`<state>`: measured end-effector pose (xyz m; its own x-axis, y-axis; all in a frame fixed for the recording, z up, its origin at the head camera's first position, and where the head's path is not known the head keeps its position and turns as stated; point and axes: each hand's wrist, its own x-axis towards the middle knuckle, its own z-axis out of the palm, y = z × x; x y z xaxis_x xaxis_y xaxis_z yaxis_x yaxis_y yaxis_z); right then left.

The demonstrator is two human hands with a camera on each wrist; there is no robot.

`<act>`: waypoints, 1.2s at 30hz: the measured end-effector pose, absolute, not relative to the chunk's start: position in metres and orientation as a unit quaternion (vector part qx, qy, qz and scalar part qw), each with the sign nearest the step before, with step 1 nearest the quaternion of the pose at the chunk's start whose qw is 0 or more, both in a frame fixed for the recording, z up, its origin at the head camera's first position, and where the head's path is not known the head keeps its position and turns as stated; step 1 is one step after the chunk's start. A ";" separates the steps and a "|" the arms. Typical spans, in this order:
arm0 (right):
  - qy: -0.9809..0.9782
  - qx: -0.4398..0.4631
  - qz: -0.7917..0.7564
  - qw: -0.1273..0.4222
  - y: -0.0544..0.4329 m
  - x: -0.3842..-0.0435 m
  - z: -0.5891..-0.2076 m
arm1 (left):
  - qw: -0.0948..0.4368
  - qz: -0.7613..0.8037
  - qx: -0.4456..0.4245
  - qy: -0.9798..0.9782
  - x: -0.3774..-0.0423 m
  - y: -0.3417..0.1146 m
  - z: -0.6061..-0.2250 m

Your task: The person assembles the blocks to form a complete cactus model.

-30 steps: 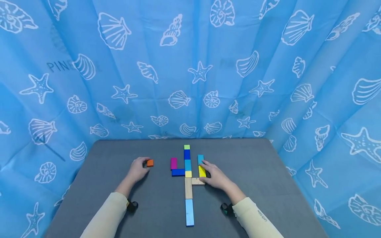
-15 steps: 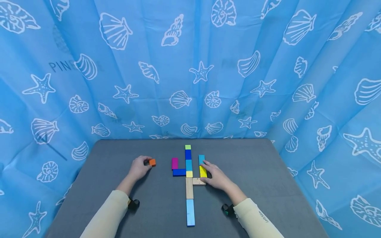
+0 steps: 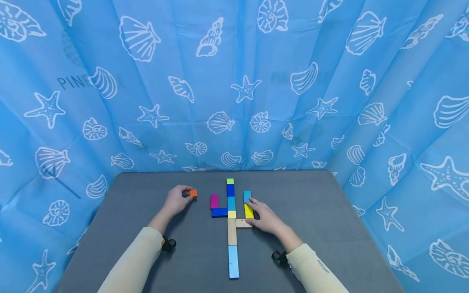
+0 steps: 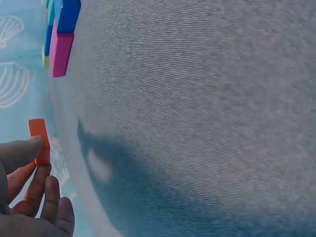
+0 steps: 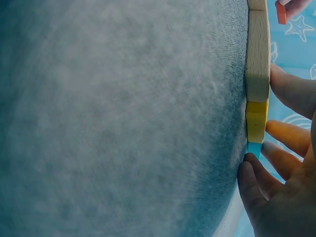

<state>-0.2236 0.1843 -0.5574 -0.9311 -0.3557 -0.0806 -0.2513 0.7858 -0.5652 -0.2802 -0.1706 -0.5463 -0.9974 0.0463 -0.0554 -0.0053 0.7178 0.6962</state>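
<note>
My left hand (image 3: 176, 201) pinches a small orange block (image 3: 193, 193) between thumb and fingers, left of the block figure. In the left wrist view the orange block (image 4: 39, 128) is held above the grey cloth, its shadow below. My right hand (image 3: 267, 218) rests at the figure's right side. Its thumb touches the short natural-wood block (image 3: 242, 223), and its fingers lie by the yellow block (image 3: 248, 211) and the teal block (image 3: 247, 196). The right wrist view has these fingers loosely bent along the wooden block (image 5: 257, 59) and yellow block (image 5: 256, 123).
A central column runs from a lime block (image 3: 230, 181) down to a long light-blue block (image 3: 233, 262), through a wooden block (image 3: 232, 232). On its left sit a dark-blue block (image 3: 220, 212) and a magenta block (image 3: 214, 201). A shell-patterned curtain (image 3: 234, 101) hangs behind the grey table (image 3: 311, 203).
My left hand has carried the orange block a little to the right and farther from me, toward the magenta block. The right hand has stayed in place.
</note>
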 end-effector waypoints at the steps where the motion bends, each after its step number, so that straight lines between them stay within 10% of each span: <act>1: 0.940 -0.162 -0.285 0.092 0.184 -0.224 -0.557 | 0.035 0.376 0.011 0.926 -0.281 -0.170 -0.546; 36: 0.939 -0.167 -0.283 0.097 0.187 -0.223 -0.557 | 0.070 0.412 0.014 0.908 -0.316 -0.101 -0.562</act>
